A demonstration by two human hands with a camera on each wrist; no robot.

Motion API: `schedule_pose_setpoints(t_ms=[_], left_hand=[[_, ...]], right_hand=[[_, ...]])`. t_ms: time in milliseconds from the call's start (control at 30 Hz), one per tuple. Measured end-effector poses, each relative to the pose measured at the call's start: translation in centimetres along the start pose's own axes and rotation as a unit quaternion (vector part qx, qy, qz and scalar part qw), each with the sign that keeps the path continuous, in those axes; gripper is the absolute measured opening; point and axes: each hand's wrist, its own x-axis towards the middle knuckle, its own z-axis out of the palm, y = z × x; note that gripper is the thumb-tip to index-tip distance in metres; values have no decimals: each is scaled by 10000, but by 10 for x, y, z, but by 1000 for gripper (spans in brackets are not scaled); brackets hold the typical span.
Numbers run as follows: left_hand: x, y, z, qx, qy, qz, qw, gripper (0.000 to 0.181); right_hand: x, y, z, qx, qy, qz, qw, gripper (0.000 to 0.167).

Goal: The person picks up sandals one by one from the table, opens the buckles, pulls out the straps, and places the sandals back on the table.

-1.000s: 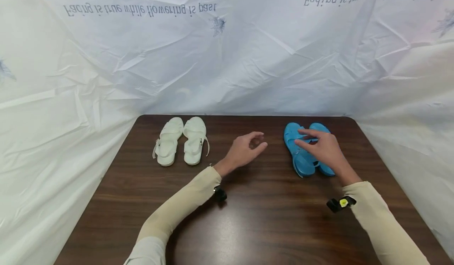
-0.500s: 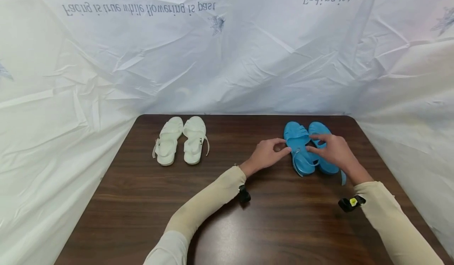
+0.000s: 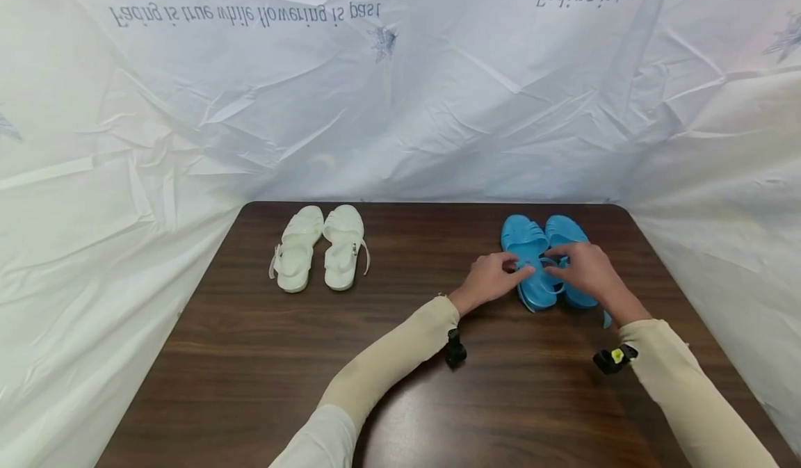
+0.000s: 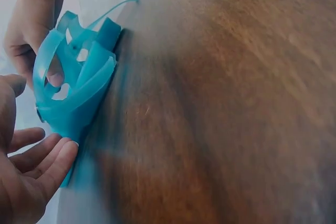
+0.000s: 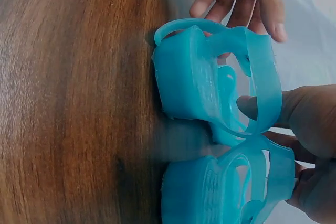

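Note:
A pair of blue sandals lies toe-away at the far right of the table. My left hand (image 3: 491, 277) is at the outer side of the left blue sandal (image 3: 524, 231); its fingers are extended by the sole, and the thumb stands apart from them. My right hand (image 3: 585, 272) reaches over the right blue sandal (image 3: 566, 228) to the left one's inner side. In the right wrist view, its thumb (image 5: 248, 106) shows through the strap opening of that sandal (image 5: 181, 77). A gap shows between right thumb and forefinger; the straps partly hide the fingers.
A pair of white sandals (image 3: 340, 235) stands at the far left of the brown wooden table (image 3: 400, 357). White sheeting (image 3: 388, 127) hangs behind the table and along its sides. A loose blue strap (image 3: 607, 319) sticks out beside the right blue sandal.
My left hand has moved right, from mid-table to the left blue sandal. My right hand has shifted slightly right and down, uncovering more of that sandal. The sandals stay in place.

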Motion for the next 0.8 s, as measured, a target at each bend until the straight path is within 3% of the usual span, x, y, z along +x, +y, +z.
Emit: schedule_pose_setpoints(t_ms=[400, 633, 800], left_hand=[[5, 9, 8, 159, 49, -258, 9995, 46], [1, 14, 12, -380, 167, -741, 9964, 31], [0, 16, 13, -685, 201, -1049, 9919, 31]], right_hand=[[3, -1, 7, -43, 22, -51, 10000, 26], [2, -3, 7, -59, 50, -29, 10000, 30], [4, -4, 6, -22, 90, -50, 9999, 30]])
